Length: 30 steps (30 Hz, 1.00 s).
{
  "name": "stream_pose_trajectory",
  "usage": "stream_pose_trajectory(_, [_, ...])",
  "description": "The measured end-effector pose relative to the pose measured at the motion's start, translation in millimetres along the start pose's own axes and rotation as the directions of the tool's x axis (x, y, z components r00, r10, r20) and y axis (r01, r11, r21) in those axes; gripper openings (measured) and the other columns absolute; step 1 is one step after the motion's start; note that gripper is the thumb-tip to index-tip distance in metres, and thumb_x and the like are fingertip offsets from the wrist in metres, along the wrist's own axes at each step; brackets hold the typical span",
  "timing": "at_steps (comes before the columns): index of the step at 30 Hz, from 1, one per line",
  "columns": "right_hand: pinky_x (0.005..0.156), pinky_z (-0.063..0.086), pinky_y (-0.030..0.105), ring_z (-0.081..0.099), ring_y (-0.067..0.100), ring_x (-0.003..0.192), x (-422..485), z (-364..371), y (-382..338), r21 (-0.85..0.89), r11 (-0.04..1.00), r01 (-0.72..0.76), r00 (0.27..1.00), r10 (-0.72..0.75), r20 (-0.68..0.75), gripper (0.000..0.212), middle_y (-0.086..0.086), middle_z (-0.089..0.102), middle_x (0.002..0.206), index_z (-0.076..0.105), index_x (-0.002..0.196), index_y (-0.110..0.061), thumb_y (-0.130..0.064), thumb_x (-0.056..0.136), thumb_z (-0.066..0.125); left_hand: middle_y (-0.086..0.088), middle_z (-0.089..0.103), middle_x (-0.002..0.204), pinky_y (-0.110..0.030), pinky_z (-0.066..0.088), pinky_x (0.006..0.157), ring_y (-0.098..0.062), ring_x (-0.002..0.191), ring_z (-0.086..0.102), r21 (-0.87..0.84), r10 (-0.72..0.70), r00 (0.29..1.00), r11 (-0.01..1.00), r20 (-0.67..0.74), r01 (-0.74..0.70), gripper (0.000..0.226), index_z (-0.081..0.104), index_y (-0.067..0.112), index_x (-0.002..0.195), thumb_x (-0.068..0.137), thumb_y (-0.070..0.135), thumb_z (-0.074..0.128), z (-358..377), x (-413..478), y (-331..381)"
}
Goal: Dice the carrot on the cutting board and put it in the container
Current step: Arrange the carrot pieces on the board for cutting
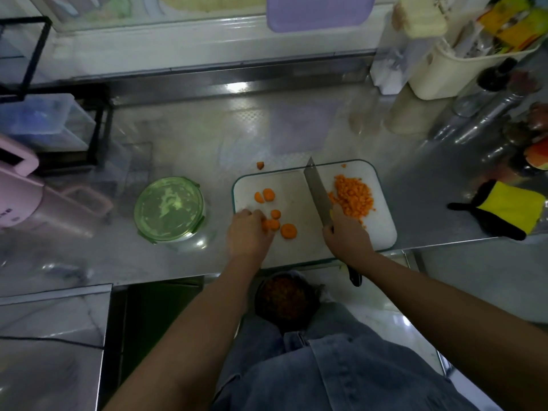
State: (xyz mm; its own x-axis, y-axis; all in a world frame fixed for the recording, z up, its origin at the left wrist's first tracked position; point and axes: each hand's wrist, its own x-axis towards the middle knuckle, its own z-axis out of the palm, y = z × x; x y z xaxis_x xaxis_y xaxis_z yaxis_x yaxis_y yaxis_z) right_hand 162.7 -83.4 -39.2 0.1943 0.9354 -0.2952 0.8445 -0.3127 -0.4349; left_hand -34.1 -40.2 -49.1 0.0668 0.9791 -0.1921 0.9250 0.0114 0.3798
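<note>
A white cutting board (296, 200) lies on the steel counter. Several orange carrot rounds (288, 231) are scattered on its left half. A pile of diced carrot (354, 197) sits on its right half. My left hand (247, 232) rests at the board's left edge, fingertips pinching a carrot round (271, 225). My right hand (347, 235) grips a knife (318, 194), its blade pointing away between the rounds and the dice. A round container with a green lid (169, 210) stands to the left of the board, lid on.
One stray carrot bit (260, 165) lies on the counter behind the board. A pink appliance (26, 197) is at far left. A yellow-and-black cloth (504, 209) lies at right. Jars and a white tub (444, 69) crowd the back right. A dark bowl (286, 298) sits below the counter edge.
</note>
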Motion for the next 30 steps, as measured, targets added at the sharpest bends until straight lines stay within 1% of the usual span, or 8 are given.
stream_pose_trajectory(3, [0.062, 0.034, 0.032, 0.058, 0.034, 0.084, -1, 0, -3, -0.020, 1.000, -0.006, 1.000, 0.006, -0.004, 0.038, 0.015, 0.059, 0.092, 0.036, 0.127, -0.007, -0.020, 0.093, 0.048, -0.009, 0.054, 0.113, -0.034, 0.045, 0.081, -0.024, 0.108, 0.049, 0.084, -0.011, 0.999, 0.996, 0.039, 0.008, 0.027, 0.062, 0.012, 0.112, 0.087, 0.023, 0.059, 1, 1, 0])
stream_pose_trajectory(6, [0.061, 0.033, 0.032, 0.054, 0.030, 0.077, -1, 0, -5, -0.015, 1.000, -0.016, 1.000, 0.016, 0.001, 0.032, 0.013, 0.056, 0.087, 0.038, 0.121, -0.007, -0.020, 0.094, 0.047, -0.009, 0.048, 0.123, -0.035, 0.044, 0.086, -0.025, 0.114, 0.046, 0.080, 0.029, 1.000, 0.996, 0.008, -0.029, 0.039, 0.054, 0.015, 0.125, 0.087, 0.024, 0.060, 4, 1, -2])
stream_pose_trajectory(8, [0.060, 0.033, 0.032, 0.047, 0.024, 0.070, 0, -1, -6, -0.012, 1.000, -0.018, 1.000, 0.018, 0.002, 0.030, 0.010, 0.053, 0.083, 0.038, 0.119, -0.007, -0.020, 0.094, 0.047, -0.011, 0.048, 0.120, -0.038, 0.045, 0.086, -0.028, 0.110, 0.047, 0.052, 0.132, 0.991, 0.990, -0.002, -0.131, 0.042, 0.057, 0.016, 0.124, 0.084, 0.026, 0.064, 5, 3, 0])
stream_pose_trajectory(10, [0.059, 0.032, 0.032, 0.044, 0.023, 0.068, -1, -2, -8, -0.015, 1.000, -0.013, 1.000, 0.013, 0.003, 0.030, 0.007, 0.048, 0.079, 0.037, 0.120, -0.007, -0.019, 0.094, 0.046, -0.014, 0.052, 0.111, -0.040, 0.045, 0.077, -0.032, 0.101, 0.051, 0.040, 0.277, 0.961, 0.960, 0.005, -0.277, 0.041, 0.064, 0.016, 0.117, 0.078, 0.022, 0.071, 7, 5, 5])
stream_pose_trajectory(14, [0.059, 0.033, 0.032, 0.044, 0.023, 0.067, -2, -5, -9, -0.016, 1.000, -0.004, 1.000, 0.004, 0.006, 0.030, 0.005, 0.046, 0.077, 0.037, 0.120, -0.006, -0.019, 0.094, 0.046, -0.011, 0.051, 0.101, -0.032, 0.028, 0.069, -0.031, 0.094, 0.050, 0.211, 0.416, 0.907, 0.882, 0.073, -0.421, 0.034, 0.069, 0.021, 0.109, 0.075, 0.025, 0.073, 16, 3, 14])
stream_pose_trajectory(20, [0.057, 0.033, 0.031, 0.045, 0.022, 0.064, -2, -5, -9, -0.033, 0.999, 0.003, 1.000, -0.003, 0.007, 0.027, 0.004, 0.046, 0.076, 0.037, 0.118, -0.008, -0.019, 0.095, 0.045, -0.010, 0.056, 0.103, -0.036, 0.040, 0.081, -0.029, 0.100, 0.050, 0.182, 0.359, 0.933, 0.915, 0.037, -0.360, 0.025, 0.067, 0.012, 0.097, 0.079, 0.030, 0.068, 16, 6, 15])
stream_pose_trajectory(24, [0.061, 0.041, 0.034, 0.057, 0.030, 0.073, -1, -5, -8, -0.034, 0.999, 0.014, 1.000, -0.013, 0.009, 0.029, 0.005, 0.049, 0.079, 0.038, 0.119, -0.007, -0.019, 0.094, 0.046, -0.009, 0.061, 0.093, -0.036, 0.042, 0.080, -0.027, 0.094, 0.053, -0.008, 0.134, 0.982, 0.991, -0.135, -0.136, 0.030, 0.066, 0.010, 0.095, 0.078, 0.035, 0.069, 4, 7, 5])
stream_pose_trajectory(30, [0.066, 0.048, 0.039, 0.058, 0.031, 0.075, -3, -3, -10, -0.020, 1.000, 0.012, 1.000, -0.012, -0.010, 0.034, 0.012, 0.058, 0.089, 0.038, 0.123, -0.008, -0.018, 0.092, 0.048, -0.010, 0.059, 0.102, -0.035, 0.040, 0.083, -0.027, 0.102, 0.051, -0.025, -0.007, 0.998, 1.000, -0.065, 0.006, 0.035, 0.060, 0.010, 0.098, 0.078, 0.036, 0.067, -3, 5, -10])
